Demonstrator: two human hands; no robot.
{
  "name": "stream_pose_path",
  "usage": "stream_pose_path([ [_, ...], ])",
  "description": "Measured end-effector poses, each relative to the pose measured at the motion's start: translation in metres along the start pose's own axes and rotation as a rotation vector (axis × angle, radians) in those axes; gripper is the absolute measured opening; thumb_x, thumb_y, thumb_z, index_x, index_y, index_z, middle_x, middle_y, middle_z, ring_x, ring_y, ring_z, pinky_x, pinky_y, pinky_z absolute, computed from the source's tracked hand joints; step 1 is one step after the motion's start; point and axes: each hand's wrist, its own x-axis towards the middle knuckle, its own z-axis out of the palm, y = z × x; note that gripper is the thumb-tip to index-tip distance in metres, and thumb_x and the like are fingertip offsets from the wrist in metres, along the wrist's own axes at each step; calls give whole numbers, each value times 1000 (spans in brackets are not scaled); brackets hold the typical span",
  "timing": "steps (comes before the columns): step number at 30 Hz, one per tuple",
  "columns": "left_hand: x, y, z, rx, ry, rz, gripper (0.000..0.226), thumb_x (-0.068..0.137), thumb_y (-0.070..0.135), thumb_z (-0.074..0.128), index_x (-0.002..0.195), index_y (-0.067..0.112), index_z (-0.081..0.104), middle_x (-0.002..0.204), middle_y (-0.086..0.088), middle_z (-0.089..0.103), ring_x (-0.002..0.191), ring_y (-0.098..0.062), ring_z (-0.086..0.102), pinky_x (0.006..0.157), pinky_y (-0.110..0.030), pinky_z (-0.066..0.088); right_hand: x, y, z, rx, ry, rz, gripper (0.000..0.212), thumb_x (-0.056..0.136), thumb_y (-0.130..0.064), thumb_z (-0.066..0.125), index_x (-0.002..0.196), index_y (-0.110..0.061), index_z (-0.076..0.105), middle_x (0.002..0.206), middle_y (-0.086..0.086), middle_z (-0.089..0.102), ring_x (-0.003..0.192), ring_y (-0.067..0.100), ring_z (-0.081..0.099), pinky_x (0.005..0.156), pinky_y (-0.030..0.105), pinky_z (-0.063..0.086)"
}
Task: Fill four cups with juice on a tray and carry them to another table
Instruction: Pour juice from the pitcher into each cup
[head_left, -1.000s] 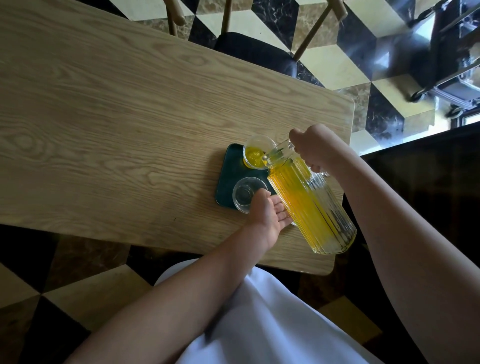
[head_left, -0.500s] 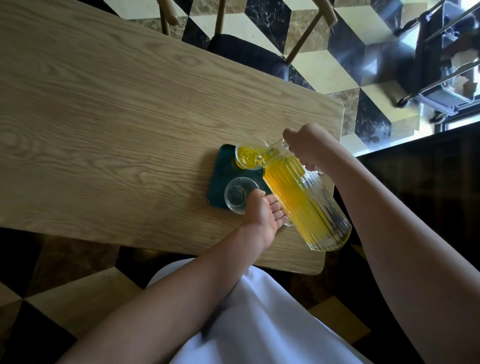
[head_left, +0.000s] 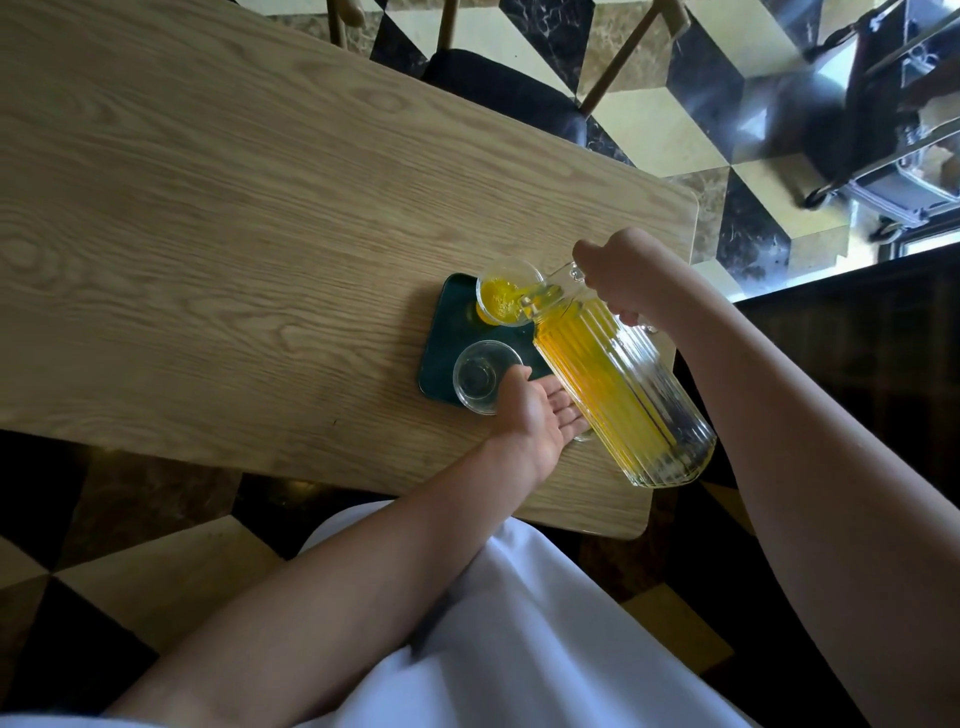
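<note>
Currently the right hand (head_left: 618, 270) grips the handle of a ribbed clear glass pitcher (head_left: 623, 389) of orange juice, tilted with its spout over the far clear glass cup (head_left: 506, 299), which is partly full of juice. That cup sits on a dark green rectangular tray (head_left: 449, 332) near the right end of the light wood-grain table (head_left: 234, 234). An empty clear glass cup (head_left: 483, 376) stands on the tray's near edge. Left hand (head_left: 540, 410) is palm-up, fingers relaxed, beside the empty cup; contact unclear.
</note>
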Motion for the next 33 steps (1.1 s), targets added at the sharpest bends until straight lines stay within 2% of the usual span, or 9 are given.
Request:
stream_pose_path([
  [4, 3, -1, -3, -8, 0, 2, 64, 103, 38, 19, 153, -1, 27, 158, -27, 27, 147, -40, 26, 119, -50, 22, 2, 0, 3, -17, -63, 30, 41, 98, -43, 36, 77, -13, 54, 67, 8, 51, 46, 21, 43, 51, 25, 35],
  [8, 2, -1, -2, -24, -2, -14, 64, 103, 37, 19, 154, -1, 23, 160, -26, 23, 148, -41, 21, 120, -50, 21, 3, -1, 4, -5, -23, -12, 41, 95, -40, 39, 66, -13, 50, 57, 7, 46, 43, 21, 41, 48, 25, 32],
  [13, 2, -1, -3, -41, -4, -22, 64, 103, 37, 19, 155, 0, 18, 162, -25, 16, 150, -42, 16, 119, -51, 20, 2, -1, 2, -3, -22, -46, 45, 97, -40, 40, 79, -6, 64, 63, 12, 54, 49, 25, 50, 52, 28, 39],
  [24, 3, -2, -2, -65, -10, -26, 63, 104, 35, 20, 155, 0, 13, 163, -25, 12, 150, -42, 11, 121, -52, 16, 2, -3, 1, -30, -35, -34, 42, 98, -39, 39, 81, -7, 60, 61, 10, 50, 43, 21, 42, 47, 24, 33],
  [29, 7, -3, -4, -71, -16, -23, 62, 104, 35, 19, 155, -1, 13, 158, -25, 26, 150, -43, 13, 120, -53, 17, 4, -6, 5, -29, -50, 5, 41, 98, -42, 38, 73, -12, 50, 54, 4, 39, 39, 19, 34, 42, 22, 27],
  [33, 10, -6, -5, -93, -38, -37, 63, 103, 36, 18, 155, 0, 14, 160, -26, 23, 150, -43, 13, 121, -53, 17, 4, -6, 4, -25, -59, 7, 39, 99, -40, 38, 76, -11, 51, 55, 4, 39, 40, 19, 34, 43, 23, 27],
])
